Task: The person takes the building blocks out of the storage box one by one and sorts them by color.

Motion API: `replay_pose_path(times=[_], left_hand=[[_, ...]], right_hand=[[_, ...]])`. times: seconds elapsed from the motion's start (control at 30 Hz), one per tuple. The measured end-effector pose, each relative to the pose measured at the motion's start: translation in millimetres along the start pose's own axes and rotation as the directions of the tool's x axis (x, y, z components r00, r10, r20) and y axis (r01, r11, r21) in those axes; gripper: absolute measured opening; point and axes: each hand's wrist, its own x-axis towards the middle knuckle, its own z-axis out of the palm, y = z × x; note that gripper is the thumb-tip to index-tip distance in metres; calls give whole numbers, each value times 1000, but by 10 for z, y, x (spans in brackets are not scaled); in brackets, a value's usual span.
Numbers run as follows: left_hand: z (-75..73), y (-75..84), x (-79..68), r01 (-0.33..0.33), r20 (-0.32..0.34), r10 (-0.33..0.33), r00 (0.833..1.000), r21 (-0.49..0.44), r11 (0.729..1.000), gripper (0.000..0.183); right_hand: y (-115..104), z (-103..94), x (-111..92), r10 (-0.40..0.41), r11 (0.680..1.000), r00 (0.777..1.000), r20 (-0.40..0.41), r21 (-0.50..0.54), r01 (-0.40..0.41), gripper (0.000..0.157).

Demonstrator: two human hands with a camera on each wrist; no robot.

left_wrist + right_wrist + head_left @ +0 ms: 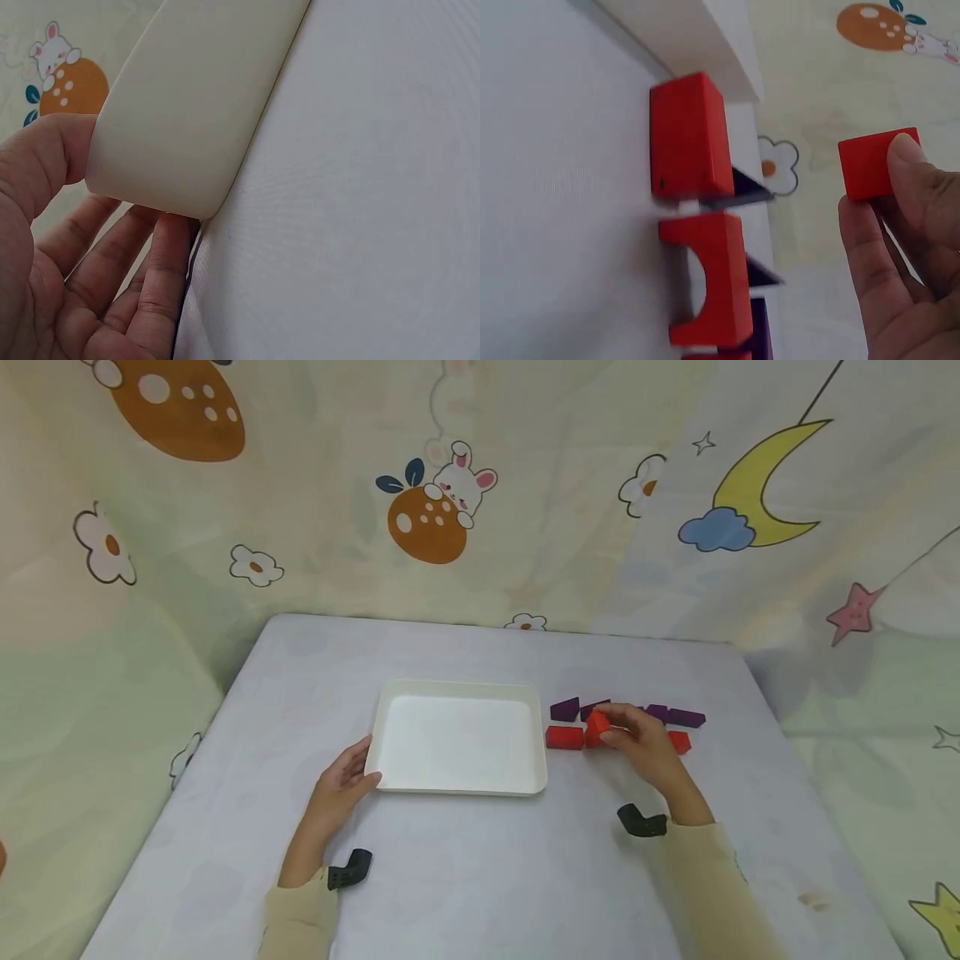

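My left hand (336, 787) holds the white tray (459, 792) at its near left corner. In the left wrist view the thumb lies at the rim of the tray (180, 112), and the fingers reach under its lower edge. My right hand (645, 747) pinches a small red block (868, 161) between thumb and fingers, raised over a row of red blocks. In that row are a red rectangular block (686, 139) and a red arch block (724, 277), both standing on the table. Another red block (679, 742) shows right of the hand.
Behind the red row lies a row of purple blocks (686, 717), partly covered by my right hand. The rows are just right of the tray on a white-covered table (480, 877). A patterned cloth (562, 527) hangs behind the table's far edge.
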Motion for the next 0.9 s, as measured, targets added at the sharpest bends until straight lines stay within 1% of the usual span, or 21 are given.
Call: replay_pose_path(times=[0.1, 0.2, 0.4, 0.57, 0.7, 0.9], left_hand=[[-2, 7, -1, -4, -1, 4, 1000, 0, 1000, 70], [-3, 19, -7, -13, 4, 13, 1000, -9, 1000, 70], [8, 33, -17, -7, 10, 7, 1000, -10, 1000, 71], [12, 18, -14, -13, 4, 13, 1000, -9, 1000, 70], [14, 6, -7, -21, 4, 21, 1000, -4, 1000, 70], [24, 3, 0, -19, 2, 19, 1000, -2, 1000, 69]], right_hand=[[100, -181, -66, -17, 999, 999, -41, -43, 15, 44], [218, -349, -128, -34, 993, 996, -77, -111, 25, 45], [473, -628, -232, -25, 979, 991, -129, -204, -2, 44], [662, -792, -274, -13, 967, 981, -192, -253, -37, 43], [786, -895, -299, 8, 956, 975, -224, -285, -74, 42], [941, -945, -319, 105, 934, 965, -239, -310, -179, 44]])
